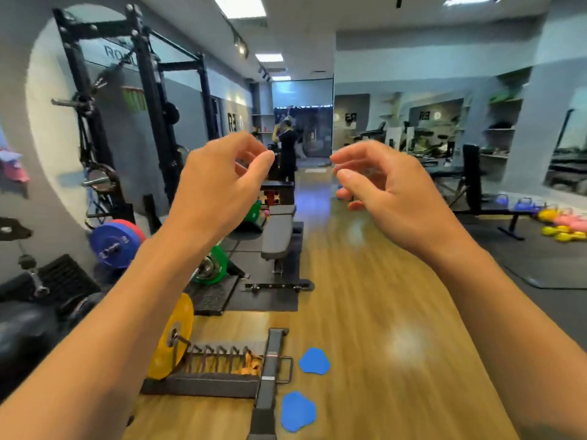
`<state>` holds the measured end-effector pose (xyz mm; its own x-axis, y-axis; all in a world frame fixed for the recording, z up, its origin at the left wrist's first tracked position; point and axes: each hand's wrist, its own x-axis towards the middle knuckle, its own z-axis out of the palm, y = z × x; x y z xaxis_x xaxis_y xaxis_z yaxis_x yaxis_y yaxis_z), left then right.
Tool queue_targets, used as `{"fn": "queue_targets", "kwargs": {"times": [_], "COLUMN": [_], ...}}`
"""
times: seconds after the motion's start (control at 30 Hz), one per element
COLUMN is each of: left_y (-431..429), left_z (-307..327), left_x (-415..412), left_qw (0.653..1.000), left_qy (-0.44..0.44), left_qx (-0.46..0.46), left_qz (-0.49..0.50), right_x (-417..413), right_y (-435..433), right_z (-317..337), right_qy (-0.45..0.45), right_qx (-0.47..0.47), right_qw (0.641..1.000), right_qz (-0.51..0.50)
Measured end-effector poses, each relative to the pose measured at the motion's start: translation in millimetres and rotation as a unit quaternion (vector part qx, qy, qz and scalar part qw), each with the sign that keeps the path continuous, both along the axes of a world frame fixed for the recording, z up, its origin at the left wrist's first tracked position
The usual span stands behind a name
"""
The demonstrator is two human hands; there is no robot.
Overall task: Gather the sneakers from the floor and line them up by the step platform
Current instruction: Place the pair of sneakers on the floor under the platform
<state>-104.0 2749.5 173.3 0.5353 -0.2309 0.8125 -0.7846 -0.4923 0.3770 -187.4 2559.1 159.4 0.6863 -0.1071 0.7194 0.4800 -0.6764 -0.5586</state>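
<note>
Wood floor (365, 296) shows two blue pads (314, 360) beside a plate rack (206, 369); no sneakers are in view, nor an identifiable step platform. Left hand (219, 185) and right hand (390, 192) are raised, each grip apart, fingers loosely curled, holding nothing. Step in hand, as judged: search. Next move calls for locating the first sneaker, then stooping to it.
</note>
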Motion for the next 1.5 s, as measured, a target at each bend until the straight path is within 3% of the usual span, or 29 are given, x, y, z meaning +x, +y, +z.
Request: {"fn": "queue_targets", "kwargs": {"times": [0.43,0.9,1.23,1.5], "left_y": [-325.0,-659.5,-858.0,-1028.5], "left_z": [-24.3,-34.4,-56.6,-49.6], "left_x": [-6.2,42.2,58.3,76.7], "left_qw": [0.974,0.889,0.826,0.810], "left_qy": [0.022,0.020,0.026,0.011], "left_qx": [0.023,0.071,0.080,0.112], "left_qz": [-0.225,-0.453,-0.557,-0.576], "right_x": [-82.3,-60.5,-39.9,-16.4], "right_y": [-267.7,-511.9,-664.4,-838.8], "right_z": [-16.9,-40.0,-51.2,-65.6], "right_qy": [0.021,0.038,0.073,0.061], "right_qx": [-0.009,0.048,0.033,0.065], "right_qw": [0.971,0.889,0.825,0.823], "right_qz": [-0.236,-0.454,-0.559,-0.561]}}
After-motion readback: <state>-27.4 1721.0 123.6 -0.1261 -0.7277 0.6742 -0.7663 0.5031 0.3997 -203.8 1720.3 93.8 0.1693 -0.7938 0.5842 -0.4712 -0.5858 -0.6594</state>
